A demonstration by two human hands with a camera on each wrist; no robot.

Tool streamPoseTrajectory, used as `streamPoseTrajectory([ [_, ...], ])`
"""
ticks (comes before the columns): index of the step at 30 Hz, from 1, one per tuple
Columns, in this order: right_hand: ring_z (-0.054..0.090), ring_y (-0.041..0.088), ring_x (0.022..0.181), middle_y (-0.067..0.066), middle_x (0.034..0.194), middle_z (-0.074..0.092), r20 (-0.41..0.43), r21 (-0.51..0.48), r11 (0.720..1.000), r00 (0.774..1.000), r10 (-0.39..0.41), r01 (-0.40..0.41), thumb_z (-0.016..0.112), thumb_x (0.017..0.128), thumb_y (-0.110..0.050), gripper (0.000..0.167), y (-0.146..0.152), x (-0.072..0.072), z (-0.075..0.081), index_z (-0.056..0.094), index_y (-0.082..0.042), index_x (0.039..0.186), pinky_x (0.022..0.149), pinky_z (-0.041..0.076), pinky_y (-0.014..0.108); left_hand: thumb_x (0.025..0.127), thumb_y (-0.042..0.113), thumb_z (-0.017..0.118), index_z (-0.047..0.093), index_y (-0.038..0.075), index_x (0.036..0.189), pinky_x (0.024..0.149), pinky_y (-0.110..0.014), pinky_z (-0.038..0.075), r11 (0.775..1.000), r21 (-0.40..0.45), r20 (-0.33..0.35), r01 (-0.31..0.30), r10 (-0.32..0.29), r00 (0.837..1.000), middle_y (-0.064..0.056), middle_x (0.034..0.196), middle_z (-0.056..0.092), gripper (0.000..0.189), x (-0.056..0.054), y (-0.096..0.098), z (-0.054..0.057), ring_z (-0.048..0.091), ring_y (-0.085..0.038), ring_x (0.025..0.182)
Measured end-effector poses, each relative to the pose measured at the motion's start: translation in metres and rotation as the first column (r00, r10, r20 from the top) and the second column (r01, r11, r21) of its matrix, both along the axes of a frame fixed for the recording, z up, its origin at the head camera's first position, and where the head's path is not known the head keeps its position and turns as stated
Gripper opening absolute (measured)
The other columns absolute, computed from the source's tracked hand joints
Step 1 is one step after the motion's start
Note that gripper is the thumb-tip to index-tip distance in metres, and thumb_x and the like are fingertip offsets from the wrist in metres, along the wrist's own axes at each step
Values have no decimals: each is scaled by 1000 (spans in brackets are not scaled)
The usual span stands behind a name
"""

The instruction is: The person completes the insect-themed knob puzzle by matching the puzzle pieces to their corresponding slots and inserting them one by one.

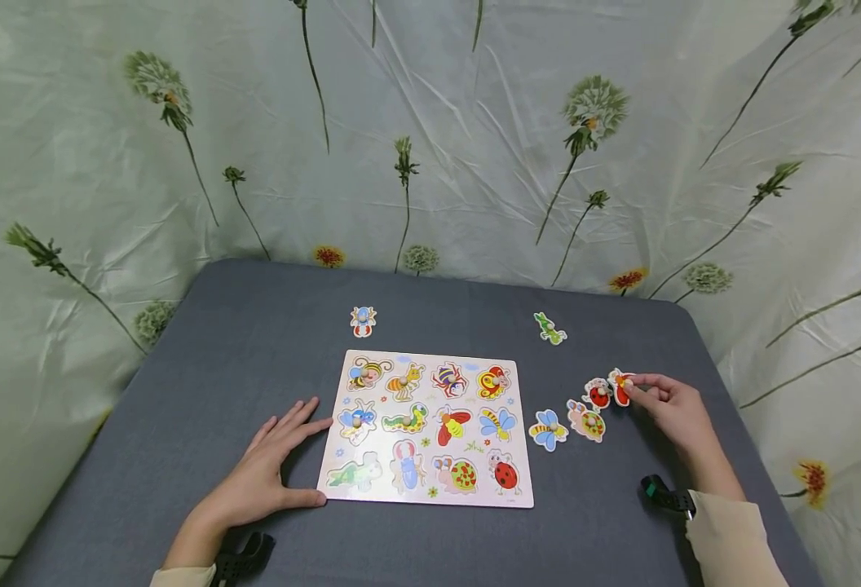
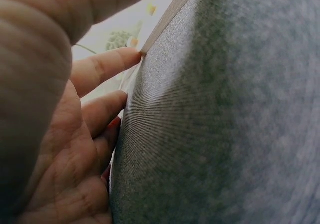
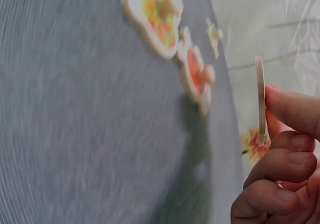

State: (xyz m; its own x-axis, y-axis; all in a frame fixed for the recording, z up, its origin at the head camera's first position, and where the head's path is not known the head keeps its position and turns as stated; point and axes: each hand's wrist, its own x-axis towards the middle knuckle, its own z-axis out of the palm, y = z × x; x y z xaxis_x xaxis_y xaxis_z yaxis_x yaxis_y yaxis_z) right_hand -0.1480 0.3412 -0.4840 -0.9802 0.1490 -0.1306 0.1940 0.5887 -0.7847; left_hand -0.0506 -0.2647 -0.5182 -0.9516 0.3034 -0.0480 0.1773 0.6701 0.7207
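My right hand (image 1: pixel 671 408) pinches a red-winged insect puzzle piece (image 1: pixel 619 387) by its knob, above the cloth. In the right wrist view this piece (image 3: pixel 261 101) appears edge-on, its picture hidden. Close beside it lie a ladybug piece (image 1: pixel 596 395), a snail piece (image 1: pixel 587 421) and a blue-winged insect piece (image 1: pixel 548 430). At the left edge of the pale pink puzzle board (image 1: pixel 430 493), my left hand (image 1: pixel 262 469) rests with fingers spread, index fingertip and thumb touching the edge. Knobbed pieces, including a bee (image 1: pixel 366 375) and a caterpillar (image 1: pixel 406 419), sit in the board's upper part.
Behind the board lies a blue beetle piece (image 1: pixel 363 321); a green grasshopper piece (image 1: pixel 550 329) is at the back right. Dark grey cloth covers the table (image 1: pixel 269 326). A pale curtain with dandelion prints (image 1: pixel 445 187) hangs along its far edge.
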Motion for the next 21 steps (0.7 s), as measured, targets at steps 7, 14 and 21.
streamPoseTrajectory([
  [7,36,5,55,-13,63,39,-40,-8,997,996,80,-80,75,102,-24,43,-22,2,10,68,8,129,51,31,32,68,56,98,53,29,159,124,-74,11,1000,4,-16,2,-2,1000,-13,178,30,105,1,0,-2,21,-49,164],
  [14,36,8,57,-10,65,42,-7,-11,992,992,124,-124,75,102,-28,44,-45,6,15,68,6,130,52,31,33,68,57,98,53,29,159,125,-75,10,1000,-5,-11,-2,2,1000,-13,178,30,105,1,0,-2,21,-48,164],
  [21,40,8,60,-8,67,47,-9,-14,989,990,144,-144,76,101,-27,40,-64,7,18,70,5,125,53,32,30,68,57,98,53,30,159,125,-75,10,1000,-18,-5,-3,3,1000,-12,178,30,106,1,0,-2,21,-48,164],
])
